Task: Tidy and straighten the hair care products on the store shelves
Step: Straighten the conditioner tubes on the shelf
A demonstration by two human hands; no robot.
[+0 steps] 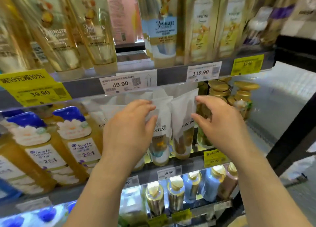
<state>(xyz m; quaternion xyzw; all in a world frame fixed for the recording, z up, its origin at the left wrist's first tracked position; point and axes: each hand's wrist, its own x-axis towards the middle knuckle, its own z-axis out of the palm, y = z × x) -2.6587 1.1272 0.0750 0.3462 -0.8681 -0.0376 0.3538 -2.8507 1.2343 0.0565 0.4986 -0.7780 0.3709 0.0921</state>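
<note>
Left hand point(130, 129) grips one white Pantene tube point(161, 132); right hand point(220, 122) pinches its neighbour point(183, 124) — risk: tubes topple, cap-down and crowded.

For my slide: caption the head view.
Both hands, left and right, straighten white tubes on a shop shelf.
</note>
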